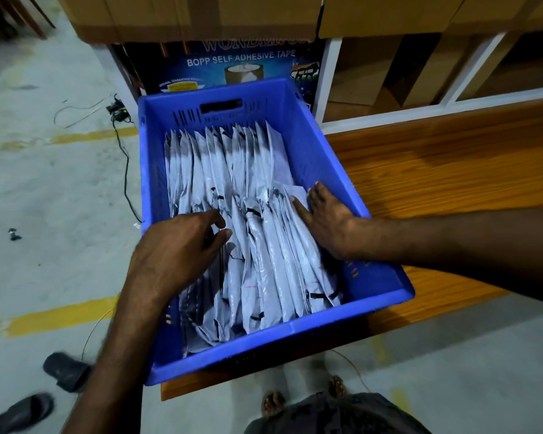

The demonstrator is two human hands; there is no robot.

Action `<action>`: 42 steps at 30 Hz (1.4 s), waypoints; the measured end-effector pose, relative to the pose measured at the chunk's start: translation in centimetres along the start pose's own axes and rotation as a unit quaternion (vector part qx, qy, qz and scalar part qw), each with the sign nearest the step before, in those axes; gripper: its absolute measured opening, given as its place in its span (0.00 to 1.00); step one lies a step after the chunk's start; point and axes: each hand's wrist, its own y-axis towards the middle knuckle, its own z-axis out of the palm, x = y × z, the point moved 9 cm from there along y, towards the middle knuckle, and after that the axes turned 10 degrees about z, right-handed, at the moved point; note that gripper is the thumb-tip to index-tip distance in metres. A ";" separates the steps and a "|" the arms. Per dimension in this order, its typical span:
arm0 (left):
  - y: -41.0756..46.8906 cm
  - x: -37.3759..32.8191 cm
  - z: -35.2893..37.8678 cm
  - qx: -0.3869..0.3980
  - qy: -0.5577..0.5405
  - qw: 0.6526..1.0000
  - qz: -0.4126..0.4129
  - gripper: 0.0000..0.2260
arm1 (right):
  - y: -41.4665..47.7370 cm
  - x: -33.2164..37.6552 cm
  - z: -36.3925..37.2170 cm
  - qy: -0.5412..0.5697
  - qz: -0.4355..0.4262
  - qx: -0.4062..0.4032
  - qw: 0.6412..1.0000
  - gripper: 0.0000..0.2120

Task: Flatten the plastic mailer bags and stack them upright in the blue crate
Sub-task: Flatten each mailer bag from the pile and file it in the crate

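I count one blue slatted plastic crate (308,145), two rows of grey plastic mailer bags (273,245) too many and overlapped to number, two bare hands, left (176,255) and right (329,220), and two dark sandals (66,371) on the floor.

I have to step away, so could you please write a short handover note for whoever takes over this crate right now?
Left hand: fingers curled, resting on the near row of mailer bags, holding nothing clearly.
Right hand: flat, pressing the row's right side towards the middle.
Blue crate: on the wooden bench, with two rows of bags standing on edge.
Done: the far row looks tidy.
Left: the near row is crumpled and leaning; flatten and straighten it.
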 end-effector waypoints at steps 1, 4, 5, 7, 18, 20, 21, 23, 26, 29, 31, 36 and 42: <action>0.0 0.0 0.0 -0.001 0.000 1.000 -0.001 0.12 | -0.4 0.0 -0.1 0.021 -0.006 0.017 1.000 0.48; -0.1 0.0 0.0 -0.002 0.004 1.000 -0.001 0.12 | -1.3 0.3 -0.6 0.059 -0.038 0.040 0.997 0.49; -0.1 0.0 0.0 -0.003 0.006 1.000 0.000 0.12 | -1.7 0.7 -0.3 0.049 -0.044 0.048 0.997 0.49; -0.1 -0.1 -0.1 -0.005 0.012 1.000 0.002 0.11 | -1.7 1.7 0.2 0.047 -0.063 0.062 0.995 0.49; -0.1 -0.2 -0.3 -0.013 0.012 1.000 0.008 0.11 | -2.0 -4.6 -4.8 0.079 0.043 -0.011 0.996 0.26; -0.1 -0.4 -0.1 0.004 0.022 1.000 0.016 0.13 | -2.8 -5.8 -6.6 0.207 0.068 -0.080 0.973 0.19; -0.1 -0.5 0.2 0.019 0.026 0.999 0.022 0.14 | -3.3 -5.7 -7.1 0.302 0.065 -0.098 0.946 0.22; -0.1 -0.8 0.9 0.054 0.039 0.997 0.046 0.22 | -4.3 -4.0 -7.0 0.438 0.022 -0.072 0.896 0.33; -0.3 -1.5 2.7 0.124 0.110 0.981 0.097 0.39 | -4.8 0.3 -5.0 0.434 -0.024 0.018 0.900 0.43; -0.2 -1.7 3.8 0.178 0.157 0.965 0.114 0.44 | -4.3 1.1 -2.9 0.462 -0.016 0.058 0.885 0.44; -0.2 -1.7 3.9 0.180 0.160 0.963 0.116 0.43 | -4.2 -0.1 -3.6 0.447 -0.015 -0.001 0.894 0.44; 0.1 -2.2 5.4 0.203 0.166 0.958 0.117 0.44 | -4.5 0.8 -4.0 0.447 -0.063 -0.001 0.892 0.46; -0.4 -2.5 5.5 0.192 0.182 0.960 0.096 0.50 | -3.4 0.7 -4.8 0.466 -0.072 0.003 0.882 0.45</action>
